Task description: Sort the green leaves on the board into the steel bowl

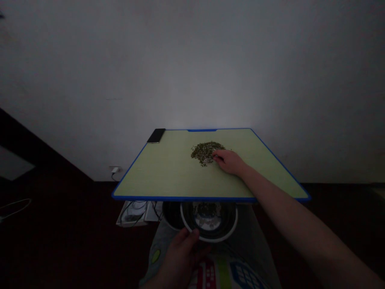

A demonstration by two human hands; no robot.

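Observation:
A pale green table (pixel 168 176) with a blue rim stands before me against a white wall. On it lies a small heap of dark green beans (pixel 204 152). My right hand (pixel 229 161) rests at the heap's right edge, fingers curled against the beans. Below the table's front edge sits a metal bowl (pixel 209 239) with some beans in it. My left hand (pixel 180 257) grips the bowl's near rim, thumb over the edge.
A black phone (pixel 156 135) lies at the table's far left corner. Cables and a white tray (pixel 134 212) lie on the dark floor under the table. A plug (pixel 115 170) sits in a wall socket. Patterned cloth (pixel 222 273) covers my lap.

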